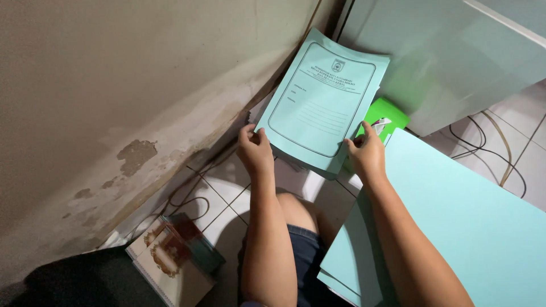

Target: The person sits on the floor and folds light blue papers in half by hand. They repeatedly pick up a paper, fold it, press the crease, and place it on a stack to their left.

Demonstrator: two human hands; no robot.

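Both forearms are bare behind the left hand [255,152] and right hand [367,158] (no sleeves, rings or watch visible); dark denim shorts [304,250] cover the thigh below them.

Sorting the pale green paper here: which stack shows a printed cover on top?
The stack held in both hands, by the wall: its top sheet has a printed frame. The pile at lower right is blank.
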